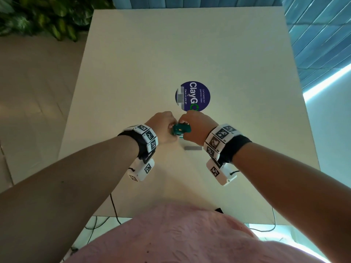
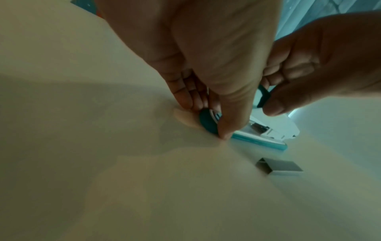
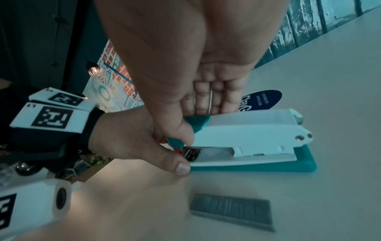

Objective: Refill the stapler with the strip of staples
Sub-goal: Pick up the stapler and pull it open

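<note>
Both hands clasp the teal-and-white stapler (image 3: 247, 140) on the desk (image 1: 209, 54), left hand (image 1: 161, 128) pinching its front, right hand (image 1: 197, 126) gripping its top; the staple strip (image 3: 233, 210) lies parallel, just nearside, closer to the right hand.

pale cream table (image 1: 190, 54) with a round blue sticker (image 1: 192, 96), leafy green plant (image 1: 47, 18) far left, beige floor (image 1: 34, 82) left, blue slatted wall (image 1: 313, 31) far right
</note>
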`<action>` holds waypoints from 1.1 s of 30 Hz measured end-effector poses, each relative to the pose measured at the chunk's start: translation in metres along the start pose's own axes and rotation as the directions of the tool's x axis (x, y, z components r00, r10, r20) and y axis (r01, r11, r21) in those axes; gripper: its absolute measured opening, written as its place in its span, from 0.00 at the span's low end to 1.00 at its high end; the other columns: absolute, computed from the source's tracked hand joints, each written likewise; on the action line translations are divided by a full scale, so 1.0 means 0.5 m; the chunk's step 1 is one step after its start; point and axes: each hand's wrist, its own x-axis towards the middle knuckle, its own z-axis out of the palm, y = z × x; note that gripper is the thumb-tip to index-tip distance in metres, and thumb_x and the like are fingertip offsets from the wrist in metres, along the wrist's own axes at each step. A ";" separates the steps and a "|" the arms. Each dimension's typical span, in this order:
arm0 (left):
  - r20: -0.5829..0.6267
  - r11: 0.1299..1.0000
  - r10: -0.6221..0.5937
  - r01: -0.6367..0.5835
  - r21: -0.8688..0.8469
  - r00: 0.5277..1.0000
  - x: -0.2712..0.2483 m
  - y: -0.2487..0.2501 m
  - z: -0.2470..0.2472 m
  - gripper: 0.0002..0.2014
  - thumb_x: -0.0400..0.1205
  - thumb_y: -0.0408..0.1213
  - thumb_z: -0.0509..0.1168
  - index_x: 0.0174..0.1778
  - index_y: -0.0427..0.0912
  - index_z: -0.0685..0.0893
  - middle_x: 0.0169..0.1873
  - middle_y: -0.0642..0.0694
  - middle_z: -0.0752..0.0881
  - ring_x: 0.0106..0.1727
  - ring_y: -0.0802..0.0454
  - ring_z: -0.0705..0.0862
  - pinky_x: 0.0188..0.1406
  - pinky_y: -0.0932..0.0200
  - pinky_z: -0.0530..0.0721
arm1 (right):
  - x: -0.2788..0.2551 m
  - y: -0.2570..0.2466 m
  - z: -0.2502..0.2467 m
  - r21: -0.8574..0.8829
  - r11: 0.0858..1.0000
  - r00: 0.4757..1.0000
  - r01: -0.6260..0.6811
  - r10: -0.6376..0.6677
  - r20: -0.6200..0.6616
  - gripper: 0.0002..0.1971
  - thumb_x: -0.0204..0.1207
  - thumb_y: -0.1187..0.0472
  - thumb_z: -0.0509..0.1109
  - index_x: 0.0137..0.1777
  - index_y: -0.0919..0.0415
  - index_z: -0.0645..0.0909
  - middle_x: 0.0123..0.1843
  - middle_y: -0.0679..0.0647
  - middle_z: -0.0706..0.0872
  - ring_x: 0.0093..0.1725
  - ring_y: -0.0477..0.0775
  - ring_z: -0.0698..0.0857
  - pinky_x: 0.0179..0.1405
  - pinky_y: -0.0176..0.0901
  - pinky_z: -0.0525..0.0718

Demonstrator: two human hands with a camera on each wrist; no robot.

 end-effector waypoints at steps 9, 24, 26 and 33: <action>-0.009 1.000 0.024 -0.024 -0.007 1.000 0.001 -0.010 0.006 0.11 0.64 0.37 0.72 0.26 0.39 0.76 0.35 0.40 0.82 0.34 0.40 0.80 0.36 0.49 0.83 | -0.060 0.017 -0.045 0.116 0.991 0.991 0.072 -0.057 -0.124 0.19 0.64 0.60 0.74 0.56 0.57 0.78 0.55 0.53 0.82 0.49 0.55 0.81 0.49 0.45 0.81; -0.075 0.996 0.066 -0.070 -0.053 0.995 0.004 -0.023 0.023 0.16 0.61 0.41 0.73 0.44 0.43 0.89 0.37 0.47 0.83 0.37 0.48 0.83 0.43 0.54 0.86 | -0.161 0.199 -0.091 0.200 0.973 0.941 -0.114 0.170 -0.292 0.14 0.58 0.64 0.78 0.42 0.57 0.79 0.43 0.53 0.86 0.42 0.57 0.82 0.40 0.44 0.78; -0.091 0.993 0.069 -0.077 -0.085 0.993 0.001 -0.026 0.026 0.16 0.60 0.42 0.72 0.43 0.44 0.89 0.38 0.43 0.85 0.38 0.46 0.85 0.46 0.46 0.88 | -0.156 0.221 -0.076 0.184 0.974 0.936 -0.131 0.183 -0.300 0.12 0.59 0.64 0.77 0.41 0.56 0.79 0.41 0.54 0.86 0.41 0.58 0.83 0.40 0.43 0.78; -0.140 0.989 0.065 -0.082 -0.124 0.988 -0.003 -0.031 0.031 0.14 0.63 0.34 0.76 0.45 0.43 0.89 0.41 0.43 0.86 0.40 0.48 0.85 0.47 0.46 0.88 | -0.137 0.278 -0.010 0.233 0.956 0.929 -0.179 0.242 -0.280 0.13 0.64 0.60 0.80 0.48 0.56 0.83 0.45 0.54 0.88 0.43 0.53 0.81 0.46 0.40 0.73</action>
